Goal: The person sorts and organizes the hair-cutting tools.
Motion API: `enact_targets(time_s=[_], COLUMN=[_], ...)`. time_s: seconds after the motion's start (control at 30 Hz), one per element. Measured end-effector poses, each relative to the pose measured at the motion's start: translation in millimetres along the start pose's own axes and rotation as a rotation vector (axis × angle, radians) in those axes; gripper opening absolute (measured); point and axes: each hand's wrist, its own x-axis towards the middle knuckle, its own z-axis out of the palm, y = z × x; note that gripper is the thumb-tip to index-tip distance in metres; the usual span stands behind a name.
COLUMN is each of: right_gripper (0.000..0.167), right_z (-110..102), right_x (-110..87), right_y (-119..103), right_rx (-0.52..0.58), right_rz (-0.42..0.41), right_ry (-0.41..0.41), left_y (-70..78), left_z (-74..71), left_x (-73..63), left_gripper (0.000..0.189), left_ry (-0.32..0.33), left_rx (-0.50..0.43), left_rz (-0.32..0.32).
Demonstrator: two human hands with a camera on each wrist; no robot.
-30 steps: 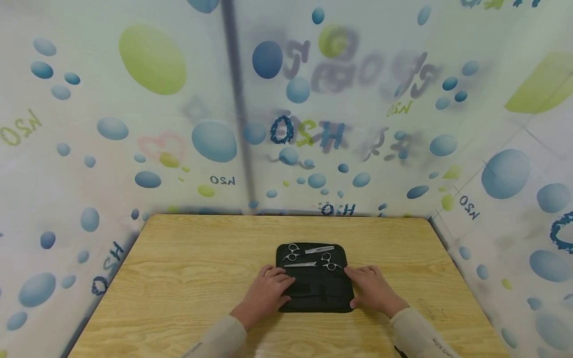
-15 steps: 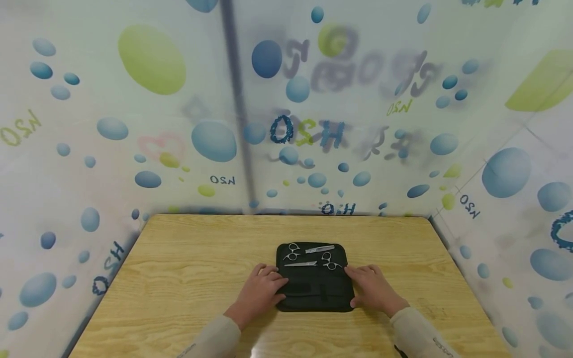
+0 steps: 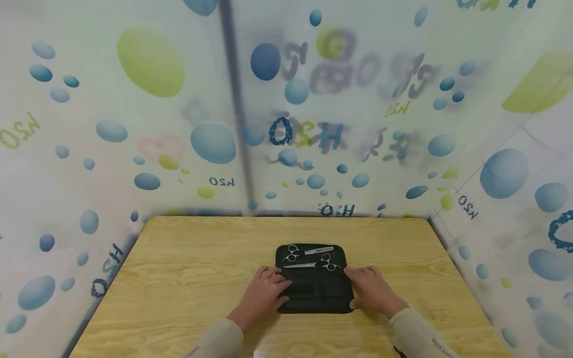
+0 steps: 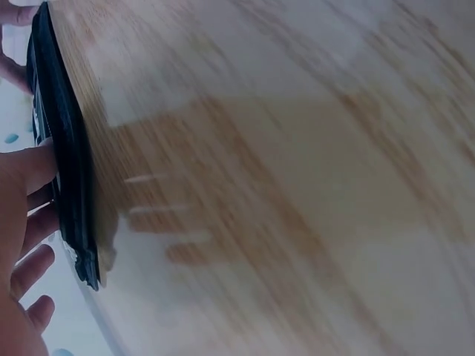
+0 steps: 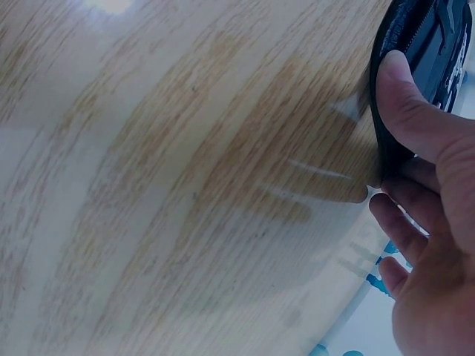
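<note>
A black case (image 3: 313, 282) lies unfolded on the wooden table, its long silver scissors (image 3: 301, 265) and toothed thinning scissors (image 3: 319, 250) in the upper half. Dark straps cross the lower half. My left hand (image 3: 264, 292) rests fingertips and thumb on the case's left edge. At the right edge, my right hand (image 3: 375, 288) touches the side with its index finger and the near corner with its thumb. In the right wrist view the thumb (image 5: 404, 96) lies over the zippered rim, other fingers loosely bent. The left wrist view catches the case (image 4: 70, 148) edge-on.
The wooden table (image 3: 201, 263) runs out around the case on every side. Walls printed with blue and green bubbles (image 3: 212, 142) close in its back, left and right edges.
The left hand drew slightly outward from the case, then came a little back onto its edge. The right hand and the case have stayed in place; the head view shifted slightly.
</note>
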Motion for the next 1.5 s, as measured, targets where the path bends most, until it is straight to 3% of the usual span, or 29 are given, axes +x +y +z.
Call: enact_targets(time_s=[0.3, 0.53, 0.87, 1.13, 1.5], right_gripper=[0.087, 0.088, 0.089, 0.087, 0.087], right_z=[5.6, 5.4, 7.7, 0.3, 1.0], right_x=[1.4, -3.0, -0.3, -2.1, -0.5], right_y=[1.8, 3.7, 5.1, -0.3, -0.7], right_rx=[-0.004, 0.005, 0.002, -0.01, -0.014], right_rz=[0.018, 0.0, 0.011, 0.001, -0.006], right_ry=[-0.009, 0.011, -0.001, -0.003, -0.002], left_y=[-3.2, -5.6, -2.1, -1.0, 0.5], left_z=[1.4, 5.1, 3.9, 1.7, 4.0], left_x=[-6.4, -8.4, -6.3, -6.1, -7.9], left_gripper=[0.042, 0.037, 0.033, 0.032, 0.03], left_ry=[0.017, 0.058, -0.007, 0.053, 0.058], left_rx=[-0.002, 0.006, -0.02, -0.027, -0.032], left_rz=[-0.011, 0.009, -0.041, -0.032, -0.047])
